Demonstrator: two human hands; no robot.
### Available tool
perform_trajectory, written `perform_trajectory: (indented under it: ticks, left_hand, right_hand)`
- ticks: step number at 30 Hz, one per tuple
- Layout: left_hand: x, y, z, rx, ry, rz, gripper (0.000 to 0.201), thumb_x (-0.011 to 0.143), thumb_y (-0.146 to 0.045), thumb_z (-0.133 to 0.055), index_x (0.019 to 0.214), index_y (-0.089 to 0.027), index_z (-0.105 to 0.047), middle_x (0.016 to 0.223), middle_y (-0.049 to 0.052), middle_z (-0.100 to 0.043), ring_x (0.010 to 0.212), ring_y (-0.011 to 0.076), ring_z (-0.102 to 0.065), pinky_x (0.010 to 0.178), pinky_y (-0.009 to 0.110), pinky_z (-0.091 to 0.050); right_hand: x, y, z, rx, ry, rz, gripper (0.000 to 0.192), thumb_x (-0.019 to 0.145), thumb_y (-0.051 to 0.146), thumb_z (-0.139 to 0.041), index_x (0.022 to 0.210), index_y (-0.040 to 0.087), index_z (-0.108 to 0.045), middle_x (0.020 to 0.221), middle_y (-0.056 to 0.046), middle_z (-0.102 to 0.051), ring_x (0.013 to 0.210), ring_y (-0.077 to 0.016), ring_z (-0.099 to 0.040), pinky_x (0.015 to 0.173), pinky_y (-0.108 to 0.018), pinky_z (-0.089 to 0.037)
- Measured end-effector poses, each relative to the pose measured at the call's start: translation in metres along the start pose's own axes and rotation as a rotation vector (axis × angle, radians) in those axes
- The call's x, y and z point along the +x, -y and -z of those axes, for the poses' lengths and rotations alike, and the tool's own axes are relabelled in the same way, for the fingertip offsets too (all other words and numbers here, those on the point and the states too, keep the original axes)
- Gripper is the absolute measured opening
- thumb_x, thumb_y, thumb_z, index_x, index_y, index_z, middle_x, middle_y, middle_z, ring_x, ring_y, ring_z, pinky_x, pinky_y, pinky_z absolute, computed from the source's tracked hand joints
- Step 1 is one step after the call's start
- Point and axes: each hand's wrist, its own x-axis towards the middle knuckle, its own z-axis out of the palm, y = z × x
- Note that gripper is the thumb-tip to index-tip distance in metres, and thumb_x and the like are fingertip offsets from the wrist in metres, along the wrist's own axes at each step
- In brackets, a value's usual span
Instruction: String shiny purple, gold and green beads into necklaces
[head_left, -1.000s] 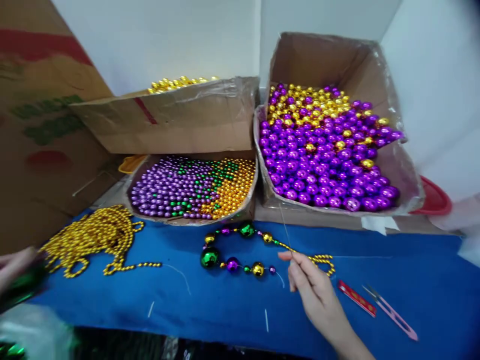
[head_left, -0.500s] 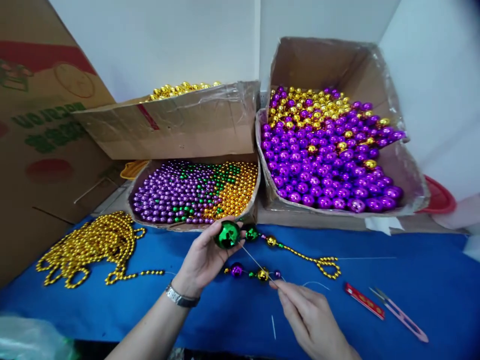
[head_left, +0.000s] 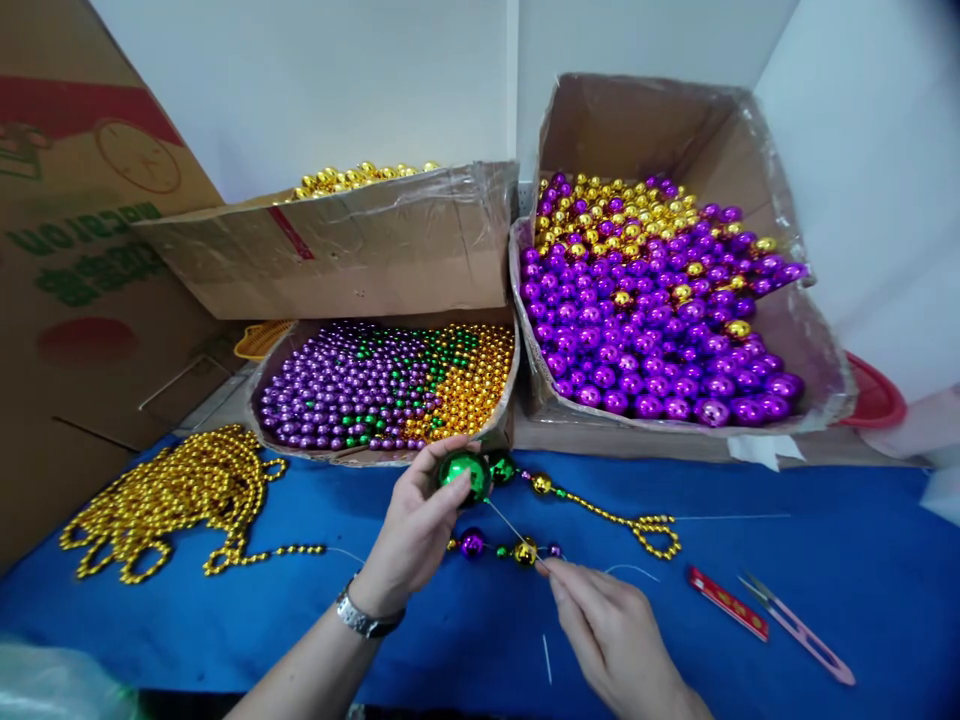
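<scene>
My left hand (head_left: 420,530), with a metal watch on its wrist, holds a large shiny green bead (head_left: 456,470), thumb across its front. A long thin needle (head_left: 514,528) runs from beside that bead to the fingertips of my right hand (head_left: 607,620), which pinch it. A tiny green bead sits near the needle's upper end. Behind my left hand lies another green bead (head_left: 502,468), in line with small beads and a gold bead chain (head_left: 596,507). Between my hands, a purple bead (head_left: 472,543) and a gold bead (head_left: 524,551) lie on the blue cloth, partly behind the needle and fingers.
A pile of gold bead chain (head_left: 180,500) lies left. Behind stand a cardboard box (head_left: 514,375) of small mixed beads and a taller box (head_left: 825,350) of purple and gold ones. To the right are pink thread snips (head_left: 802,635) and a red packet (head_left: 729,604).
My left hand has turned, moving the large green bead slightly right and bringing the thumb over its front. The right hand has barely moved and still pinches the needle.
</scene>
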Motion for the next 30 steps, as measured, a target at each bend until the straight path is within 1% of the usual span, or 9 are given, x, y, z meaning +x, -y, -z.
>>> perform_trajectory:
  ticks: [3, 5, 11, 16, 20, 22, 24, 27, 30]
  left_hand:
    - [-0.007, 0.005, -0.003, 0.139, 0.055, -0.036, 0.043, 0.072, -0.02, -0.073, 0.112, -0.019, -0.057, 0.122, 0.01, -0.056, 0.101, 0.0217, -0.055, 0.082, 0.029, -0.047]
    - [-0.011, 0.009, -0.005, 0.175, 0.1, -0.031, 0.046, 0.071, -0.02, -0.074, 0.113, -0.019, -0.056, 0.121, 0.01, -0.056, 0.1, 0.0217, -0.055, 0.08, 0.028, -0.047]
    - [-0.012, 0.013, -0.008, 0.117, 0.121, 0.001, 0.046, 0.073, -0.02, -0.072, 0.115, -0.018, -0.053, 0.122, 0.012, -0.054, 0.102, 0.0227, -0.054, 0.083, 0.032, -0.046]
    - [-0.012, 0.01, -0.005, 0.138, 0.143, -0.012, 0.045, 0.074, -0.02, -0.071, 0.116, -0.018, -0.053, 0.124, 0.012, -0.053, 0.101, 0.0225, -0.054, 0.082, 0.031, -0.047]
    - [-0.013, 0.008, 0.0, 0.154, 0.185, 0.006, 0.047, 0.078, -0.024, -0.067, 0.122, -0.018, -0.048, 0.125, 0.014, -0.052, 0.107, 0.0268, -0.053, 0.086, 0.036, -0.046]
    - [-0.011, 0.005, 0.006, 0.18, 0.18, -0.002, 0.049, 0.081, -0.026, -0.064, 0.125, -0.02, -0.045, 0.125, 0.014, -0.052, 0.108, 0.0265, -0.053, 0.087, 0.036, -0.047]
    - [-0.008, 0.002, 0.014, 0.267, 0.126, -0.071, 0.051, 0.078, -0.024, -0.067, 0.124, -0.021, -0.045, 0.125, 0.012, -0.052, 0.107, 0.0247, -0.054, 0.086, 0.034, -0.047]
    - [-0.005, -0.004, 0.025, 0.513, 0.058, -0.208, 0.055, 0.071, -0.021, -0.074, 0.119, -0.023, -0.048, 0.123, 0.009, -0.054, 0.108, 0.0232, -0.054, 0.087, 0.032, -0.048]
    - [-0.004, -0.004, 0.03, 0.77, 0.075, -0.328, 0.054, 0.07, -0.022, -0.074, 0.118, -0.023, -0.05, 0.123, 0.008, -0.054, 0.112, 0.024, -0.052, 0.094, 0.036, -0.045]
  right_hand:
    - [0.004, 0.002, -0.002, -0.014, -0.016, -0.008, 0.029, 0.092, 0.018, -0.038, 0.11, 0.02, -0.061, 0.081, -0.006, -0.069, 0.078, -0.0207, -0.068, 0.076, -0.03, -0.054]
    - [0.006, 0.003, -0.003, -0.008, -0.027, -0.013, 0.029, 0.093, 0.018, -0.037, 0.109, 0.02, -0.061, 0.081, -0.006, -0.069, 0.078, -0.0205, -0.068, 0.076, -0.029, -0.053]
    - [0.005, 0.003, -0.003, 0.035, -0.037, -0.019, 0.027, 0.093, 0.017, -0.038, 0.109, 0.02, -0.059, 0.091, -0.006, -0.07, 0.08, -0.0195, -0.067, 0.078, -0.029, -0.052]
    - [0.006, 0.007, -0.003, 0.072, -0.006, -0.06, 0.026, 0.094, 0.018, -0.037, 0.105, 0.021, -0.06, 0.09, -0.005, -0.069, 0.082, -0.0186, -0.066, 0.078, -0.028, -0.051]
    - [0.008, 0.008, -0.006, 0.082, -0.037, -0.042, 0.026, 0.094, 0.017, -0.038, 0.105, 0.022, -0.061, 0.084, -0.004, -0.068, 0.083, -0.0174, -0.065, 0.079, -0.028, -0.05]
    - [0.006, 0.004, -0.007, 0.061, -0.038, -0.027, 0.026, 0.094, 0.017, -0.038, 0.106, 0.022, -0.061, 0.083, -0.003, -0.068, 0.083, -0.0173, -0.065, 0.079, -0.027, -0.05]
    - [0.001, -0.004, -0.005, 0.008, -0.013, -0.019, 0.027, 0.093, 0.017, -0.038, 0.108, 0.022, -0.061, 0.086, -0.004, -0.069, 0.083, -0.0178, -0.066, 0.078, -0.028, -0.051]
    - [-0.004, -0.016, 0.003, -0.089, -0.01, -0.019, 0.029, 0.093, 0.016, -0.039, 0.113, 0.022, -0.059, 0.093, -0.006, -0.069, 0.083, -0.0189, -0.066, 0.076, -0.03, -0.051]
    - [-0.004, -0.019, 0.013, -0.127, -0.039, -0.001, 0.029, 0.094, 0.017, -0.039, 0.116, 0.022, -0.057, 0.095, -0.006, -0.068, 0.082, -0.0192, -0.065, 0.077, -0.031, -0.051]
